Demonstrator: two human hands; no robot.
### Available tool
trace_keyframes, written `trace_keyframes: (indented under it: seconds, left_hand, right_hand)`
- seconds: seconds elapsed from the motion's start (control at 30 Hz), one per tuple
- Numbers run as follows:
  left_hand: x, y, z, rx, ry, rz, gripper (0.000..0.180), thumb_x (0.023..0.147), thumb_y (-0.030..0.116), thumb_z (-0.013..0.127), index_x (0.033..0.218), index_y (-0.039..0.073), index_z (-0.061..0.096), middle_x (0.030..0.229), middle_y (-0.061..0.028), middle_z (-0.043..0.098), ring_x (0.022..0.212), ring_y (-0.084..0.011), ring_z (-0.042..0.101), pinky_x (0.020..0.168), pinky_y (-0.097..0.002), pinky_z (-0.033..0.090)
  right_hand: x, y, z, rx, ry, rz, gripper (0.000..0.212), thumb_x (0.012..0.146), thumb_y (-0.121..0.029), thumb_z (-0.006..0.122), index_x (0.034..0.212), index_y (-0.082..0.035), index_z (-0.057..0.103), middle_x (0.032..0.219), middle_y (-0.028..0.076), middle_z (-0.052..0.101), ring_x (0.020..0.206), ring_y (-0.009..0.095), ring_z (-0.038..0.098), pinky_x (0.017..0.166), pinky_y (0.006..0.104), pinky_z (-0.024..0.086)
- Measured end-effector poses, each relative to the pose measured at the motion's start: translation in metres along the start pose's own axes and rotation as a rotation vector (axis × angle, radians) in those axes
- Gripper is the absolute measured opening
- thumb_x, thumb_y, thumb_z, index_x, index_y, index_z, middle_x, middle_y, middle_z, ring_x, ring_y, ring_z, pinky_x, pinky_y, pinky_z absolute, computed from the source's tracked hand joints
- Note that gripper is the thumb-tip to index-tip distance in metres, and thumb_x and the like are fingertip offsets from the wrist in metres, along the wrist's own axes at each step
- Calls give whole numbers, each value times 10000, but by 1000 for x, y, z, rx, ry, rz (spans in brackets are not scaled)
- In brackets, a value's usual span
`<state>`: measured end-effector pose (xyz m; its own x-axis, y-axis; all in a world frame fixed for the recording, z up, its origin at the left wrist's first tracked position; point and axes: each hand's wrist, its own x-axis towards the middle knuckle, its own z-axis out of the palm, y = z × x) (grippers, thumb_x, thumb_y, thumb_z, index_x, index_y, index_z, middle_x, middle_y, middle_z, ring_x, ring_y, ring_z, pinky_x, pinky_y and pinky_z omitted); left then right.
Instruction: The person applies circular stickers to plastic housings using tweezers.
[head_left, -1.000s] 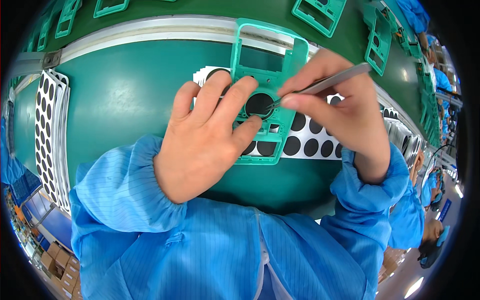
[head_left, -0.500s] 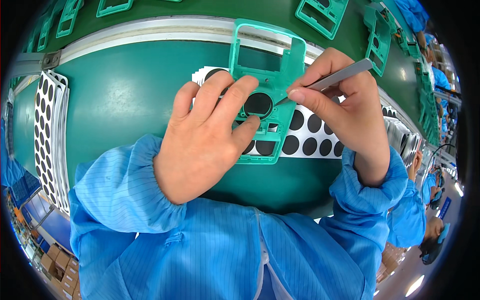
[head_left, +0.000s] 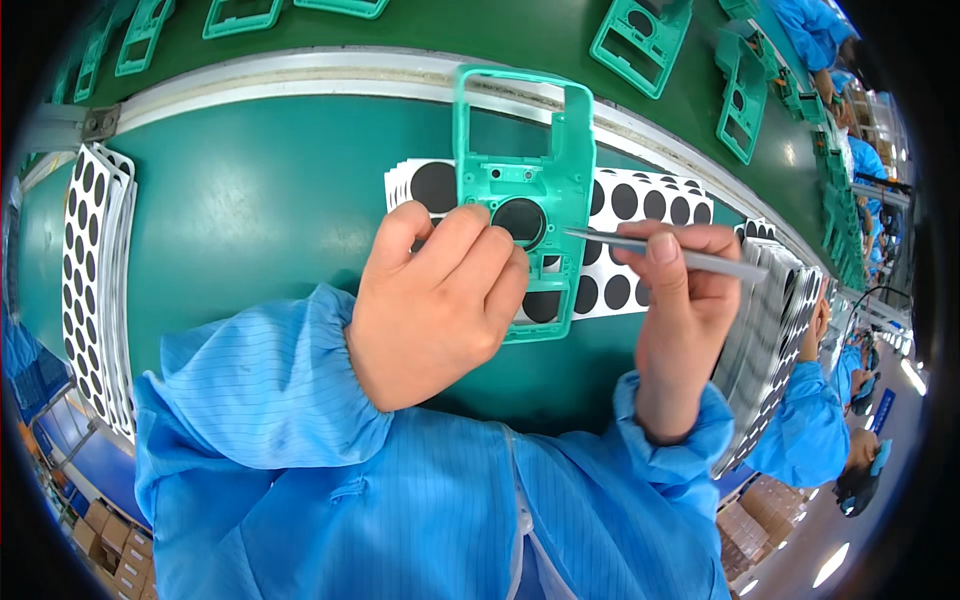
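Observation:
A green plastic housing (head_left: 577,180) with several cut-outs lies at the middle of the bench, over white sheets of round black stickers (head_left: 625,202). One black disc (head_left: 520,222) sits inside the housing's round ring. My left hand (head_left: 435,305) grips the housing's left edge, its fingers curled beside the ring and partly hiding the lower left part. In my right hand (head_left: 680,300) is a pair of metal tweezers (head_left: 715,265), pinched between thumb and fingers. The tweezers' tips point left over the housing, just right of the disc.
More sticker sheets (head_left: 98,280) are stacked at the left, and another stack (head_left: 765,345) stands right of my right hand. Beyond a pale metal rail (head_left: 300,78), a green belt (head_left: 470,25) carries several similar housings (head_left: 640,45). Co-workers in blue (head_left: 800,425) are at the right.
My left hand's spread fingers have curled in around the housing's edge. My right hand has moved down and right, drawing the tweezers back from the disc's rim. The housing has shifted slightly toward me.

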<state>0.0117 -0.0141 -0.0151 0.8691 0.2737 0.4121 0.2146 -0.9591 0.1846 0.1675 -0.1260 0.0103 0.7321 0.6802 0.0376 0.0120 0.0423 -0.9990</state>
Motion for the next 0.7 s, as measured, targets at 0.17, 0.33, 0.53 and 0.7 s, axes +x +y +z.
trace_keyframes:
  seconds: [0.17, 0.33, 0.53, 0.7]
  left_hand:
    - [16, -4, -12, -225, -205, 13, 416, 594, 136, 727, 996, 80, 637, 1034, -30, 589, 940, -217, 545, 825, -392, 361]
    - [74, -27, -9, 85, 121, 177, 348, 645, 102, 668, 992, 121, 651, 1177, -64, 558, 1055, -232, 523, 890, -419, 372]
    - [113, -50, -2, 229, -368, 667, 229, 689, 128, 598, 910, 100, 652, 885, -18, 614, 967, -189, 559, 913, -357, 396]
    - [108, -63, -50, 171, -299, 587, 221, 710, 117, 611, 920, 62, 649, 761, -45, 583, 786, -224, 583, 704, -330, 473]
  right_hand:
    - [-12, 34, -1, 536, -55, 139, 123, 928, -99, 568, 991, -50, 475, 956, 176, 637, 890, 203, 620, 788, 322, 512]
    - [-6, 51, -14, 612, -1, 89, 95, 928, -98, 568, 980, -71, 494, 948, 159, 636, 886, 194, 614, 774, 318, 512]
    - [-14, 59, -21, 793, 34, 59, 72, 932, -127, 568, 966, -97, 512, 947, 132, 631, 825, 178, 601, 794, 331, 491]
    - [-20, 36, -38, 873, 161, -47, 70, 952, -162, 538, 959, -95, 524, 955, 113, 634, 780, 175, 611, 799, 355, 499]
